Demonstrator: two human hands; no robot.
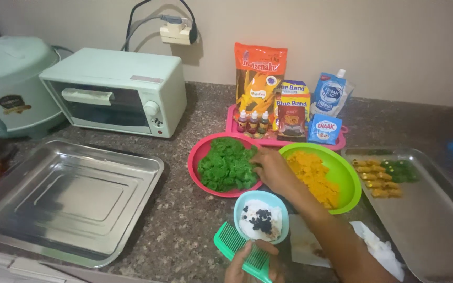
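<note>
My right hand (pixel 271 169) reaches across to the pink bowl (pixel 197 157), fingers curled and pinching at the right edge of the green dough (pixel 226 165). My left hand (pixel 250 264), at the counter's near edge, grips the green comb (pixel 232 243), thumb pressed on top.
</note>
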